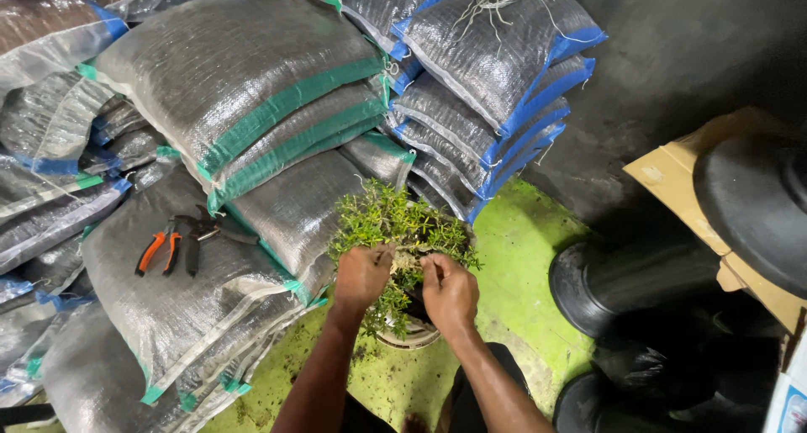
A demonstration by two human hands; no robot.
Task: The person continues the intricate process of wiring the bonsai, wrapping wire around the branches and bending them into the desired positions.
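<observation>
Both hands raised together, close side by side

The left hand (361, 275) and right hand (450, 292) reach forward on bare forearms (entering from the bottom edge), fingers curled inward and pinching, knuckles up, thumbs nearly meeting.

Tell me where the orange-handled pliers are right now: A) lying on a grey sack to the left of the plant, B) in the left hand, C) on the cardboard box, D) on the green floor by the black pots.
A: the orange-handled pliers lie beside dark-handled cutters on a grey sack, while the left hand and right hand are both in the small leafy plant.
</observation>
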